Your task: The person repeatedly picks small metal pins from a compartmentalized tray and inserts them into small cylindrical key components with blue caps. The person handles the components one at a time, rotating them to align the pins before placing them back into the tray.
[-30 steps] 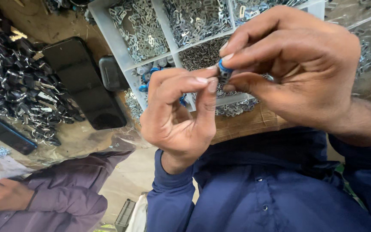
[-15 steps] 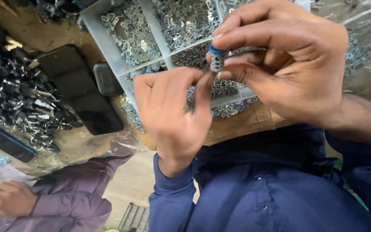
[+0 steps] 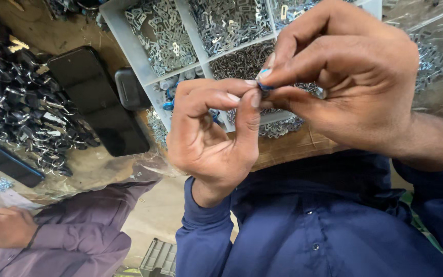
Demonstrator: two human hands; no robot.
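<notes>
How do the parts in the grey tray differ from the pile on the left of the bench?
The tray parts are small, flat, silvery metal pieces, sorted into compartments. The pile is mostly black pieces with metal bits, larger, heaped loose and tangled with no container around it. Both lie on the same wooden bench, and neither is touched by a hand.

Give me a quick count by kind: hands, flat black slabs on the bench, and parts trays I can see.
Hands: 3, namely the left hand and right hand pinching a small blue part, plus a co-worker's hand.
Flat black slabs: 3.
Divided grey parts trays: 1.
Total: 7.
</notes>
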